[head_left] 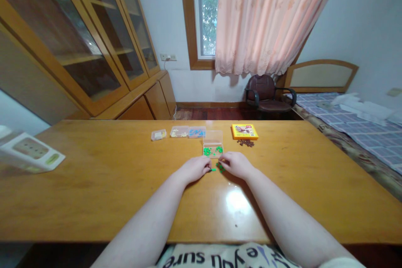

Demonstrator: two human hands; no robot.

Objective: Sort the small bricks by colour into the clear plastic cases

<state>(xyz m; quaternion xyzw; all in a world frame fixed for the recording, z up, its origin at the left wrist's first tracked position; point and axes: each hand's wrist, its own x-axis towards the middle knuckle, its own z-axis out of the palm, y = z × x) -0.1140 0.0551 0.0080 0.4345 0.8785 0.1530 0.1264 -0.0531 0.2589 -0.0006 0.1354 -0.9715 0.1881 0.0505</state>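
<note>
My left hand [198, 168] rests low over the table with its fingers pinched together. At its fingertips a small green piece [213, 170] sticks out to the right. My right hand [238, 165] is bent over a few loose green pieces [221, 168] on the table. Its thumb and fingers are closed, and what lies between them is too small to make out. Just beyond both hands stands a clear plastic box [213, 137] with its lid up. Inside it are several small green pieces [207, 151] in groups at the left and right.
Behind the box are clear boxes with blue pieces [197, 133] and pale pieces [179, 132], plus a small clear box [158, 135]. A yellow box [245, 131] lies at the right, with brown pieces [246, 143] before it. A white carton [31, 150] stands far left on the wooden table [109, 176].
</note>
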